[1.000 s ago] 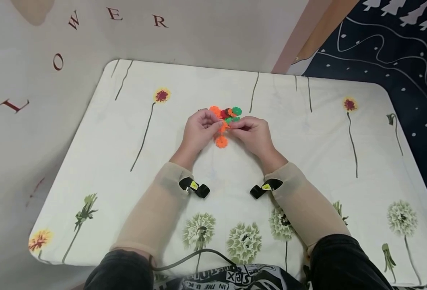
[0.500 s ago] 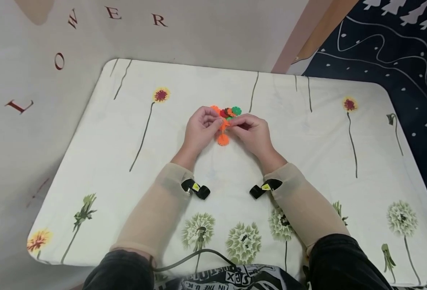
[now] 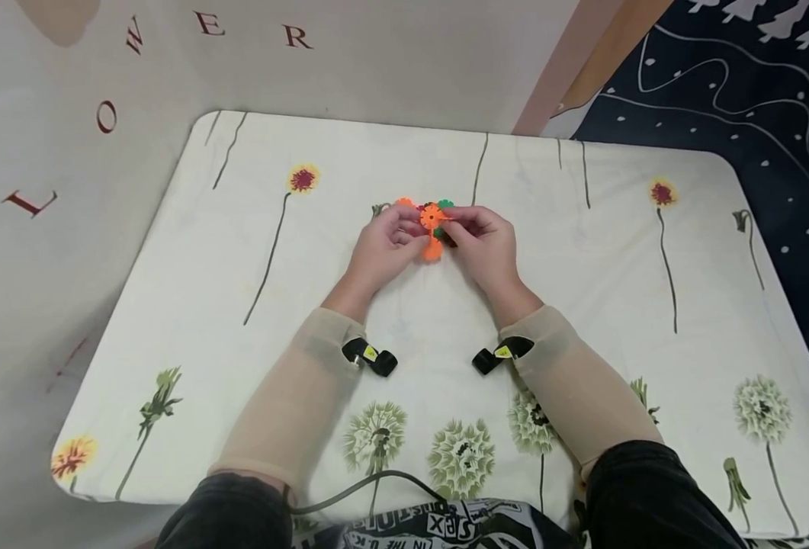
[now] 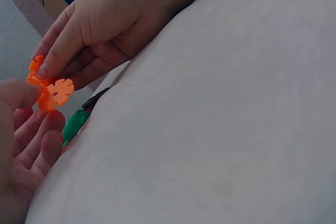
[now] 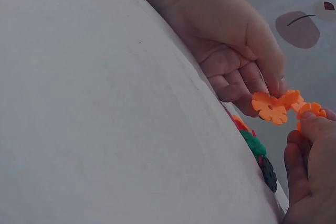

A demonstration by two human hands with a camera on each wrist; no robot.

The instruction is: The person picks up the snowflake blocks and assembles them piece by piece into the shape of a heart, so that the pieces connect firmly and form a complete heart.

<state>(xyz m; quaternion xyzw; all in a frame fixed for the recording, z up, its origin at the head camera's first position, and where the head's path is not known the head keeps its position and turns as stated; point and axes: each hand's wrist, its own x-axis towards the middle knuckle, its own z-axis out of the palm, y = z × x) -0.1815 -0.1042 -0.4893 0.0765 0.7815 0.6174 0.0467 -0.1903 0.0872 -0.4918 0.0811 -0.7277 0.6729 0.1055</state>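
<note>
Several orange notched plastic discs, interlocking building discs, are joined in a small cluster between my two hands. My left hand pinches the cluster at its left side with thumb and fingers. In the left wrist view, one orange disc of the cluster faces outward beside the left thumb. My right hand pinches another orange disc of the cluster between thumb and forefinger. Another disc hangs at the near end of the cluster in the head view. Fingertips hide parts of the joints.
Behind the hands lies a small pile of loose discs, with a green one and a black one showing. The table has a white cloth with printed flowers. A wall stands along its far edge.
The orange cluster has tilted and shifted slightly right and up, so one disc now faces the head camera. Both hands keep hold; the right fingers have moved up a little.
</note>
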